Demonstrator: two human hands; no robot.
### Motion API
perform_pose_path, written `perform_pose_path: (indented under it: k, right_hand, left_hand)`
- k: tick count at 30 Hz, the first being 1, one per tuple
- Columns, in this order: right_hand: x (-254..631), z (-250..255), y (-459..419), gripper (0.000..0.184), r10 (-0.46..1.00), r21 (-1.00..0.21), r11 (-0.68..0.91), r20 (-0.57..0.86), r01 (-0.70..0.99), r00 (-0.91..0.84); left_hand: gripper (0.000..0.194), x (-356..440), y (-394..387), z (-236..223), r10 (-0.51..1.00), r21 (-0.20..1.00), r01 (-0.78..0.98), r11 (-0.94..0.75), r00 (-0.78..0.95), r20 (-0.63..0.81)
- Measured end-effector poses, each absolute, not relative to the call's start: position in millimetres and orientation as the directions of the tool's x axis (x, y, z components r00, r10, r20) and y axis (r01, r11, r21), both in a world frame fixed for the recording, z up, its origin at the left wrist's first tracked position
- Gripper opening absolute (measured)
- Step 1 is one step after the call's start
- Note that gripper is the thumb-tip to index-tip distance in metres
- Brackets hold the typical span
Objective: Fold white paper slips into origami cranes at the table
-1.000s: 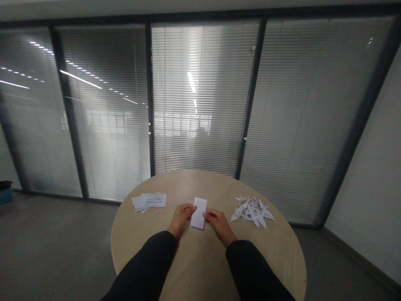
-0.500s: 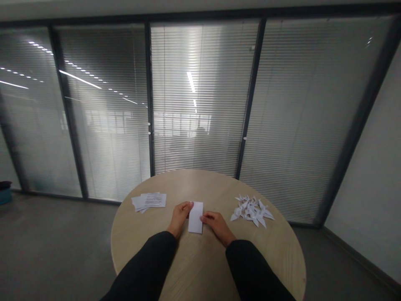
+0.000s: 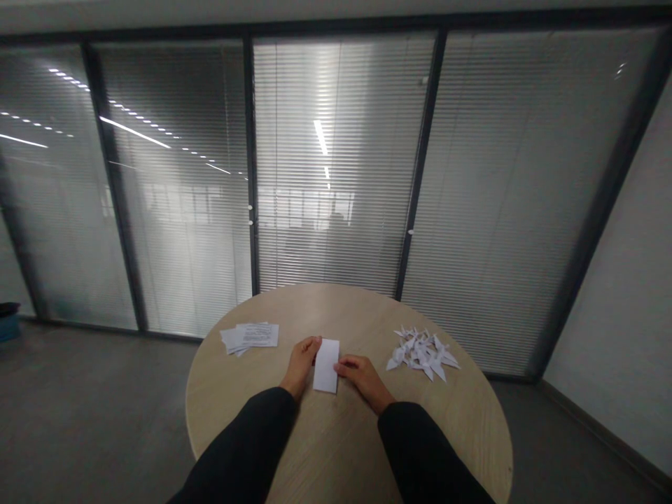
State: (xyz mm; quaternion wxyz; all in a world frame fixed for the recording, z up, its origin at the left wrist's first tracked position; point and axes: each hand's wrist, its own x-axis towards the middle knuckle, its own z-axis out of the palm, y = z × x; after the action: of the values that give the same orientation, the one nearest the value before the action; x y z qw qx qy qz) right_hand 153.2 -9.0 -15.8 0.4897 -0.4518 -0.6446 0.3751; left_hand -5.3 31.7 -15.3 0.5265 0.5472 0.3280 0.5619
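A white strip of folded paper (image 3: pixel 326 367) is held upright lengthwise between my hands, above the middle of the table. My left hand (image 3: pixel 302 364) pinches its upper left edge, thumb near the corner. On the opposite side, my right hand (image 3: pixel 363 378) grips the right edge about halfway down between thumb and fingers. Off to the right lies a heap of folded white paper cranes (image 3: pixel 423 352). Several loose sheets of paper (image 3: pixel 257 336) overlap at the left, the top one bearing printed lines.
The round wooden table (image 3: pixel 336 297) ends a little beyond the papers. Behind it stands a glass partition with blinds (image 3: pixel 336 154). A white wall (image 3: pixel 624 315) rises at the right, and a blue container (image 3: pixel 8 325) sits on the floor far left.
The folded paper has shifted very slightly left and toward me, with both hands keeping hold. The paper cranes and loose sheets are unmoved.
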Motion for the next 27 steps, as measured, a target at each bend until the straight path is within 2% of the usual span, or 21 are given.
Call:
perform_pose_path:
  k: [3, 6, 9, 11, 21, 27]
  right_hand:
    - [155.3, -15.4, -7.2, 0.032, 0.942, -0.914, 0.331, 0.335, 0.233, -0.025]
    - [158.4, -17.2, -3.6, 0.033, 0.929, -0.906, 0.331, 0.362, 0.264, 0.078]
    - [161.1, -19.7, -0.9, 0.034, 0.917, -0.904, 0.319, 0.370, 0.286, 0.147]
    - [161.8, -20.5, -0.4, 0.034, 0.914, -0.905, 0.317, 0.372, 0.284, 0.163]
    - [156.6, -14.8, -4.6, 0.025, 0.928, -0.922, 0.330, 0.356, 0.204, 0.111]
    - [155.2, -12.1, -7.0, 0.027, 0.929, -0.928, 0.339, 0.356, 0.156, 0.099]
  left_hand:
    - [0.051, -5.6, 32.1, -17.5, 0.949, 0.955, -0.164, -0.248, 0.159, 0.274]
    - [0.056, -7.2, 32.3, -19.8, 0.927, 0.933, -0.060, -0.355, 0.105, 0.359]
    - [0.045, -7.6, 31.4, -21.3, 0.884, 0.883, 0.065, -0.465, 0.087, 0.459]
    - [0.041, -6.2, 30.2, -22.3, 0.872, 0.870, 0.101, -0.483, 0.151, 0.467]
    - [0.075, 1.3, 28.1, -27.2, 0.852, 0.944, 0.038, -0.329, 0.444, 0.279]
    - [0.059, 0.1, 24.5, -19.6, 0.806, 0.942, -0.046, -0.332, 0.505, 0.309]
